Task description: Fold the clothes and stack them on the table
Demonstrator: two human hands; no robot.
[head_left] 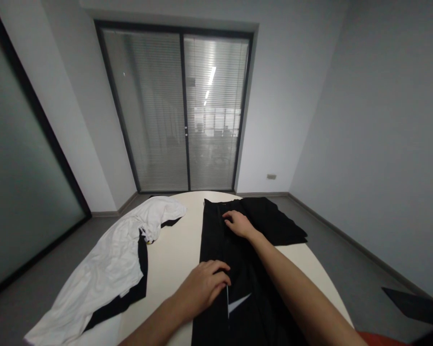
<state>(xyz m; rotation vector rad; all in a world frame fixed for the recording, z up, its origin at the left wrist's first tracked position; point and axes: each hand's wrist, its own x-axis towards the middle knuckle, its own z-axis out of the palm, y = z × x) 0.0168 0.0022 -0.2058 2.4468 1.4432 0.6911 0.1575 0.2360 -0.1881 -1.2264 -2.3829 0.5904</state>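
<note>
Black trousers (211,240) lie lengthwise on the round table, with a white swoosh (240,302) and a thin white line on the near part. My left hand (207,283) rests on their left side, fingers bent, thumb and forefinger slightly apart just above the white line. Farther up, near the waistband, my right hand (240,225) touches the cloth with its fingers loosely spread. My right forearm crosses over the right part of the trousers and hides some of it. Beside my right hand, a black folded part of cloth (270,221) spreads to the right; whether it is the same garment is unclear.
A white garment (117,254) lies crumpled over black cloth (130,295) along the left side of the cream table (166,259). Beyond the table stand glass doors with blinds (187,110). A dark flat object (414,305) juts in at lower right.
</note>
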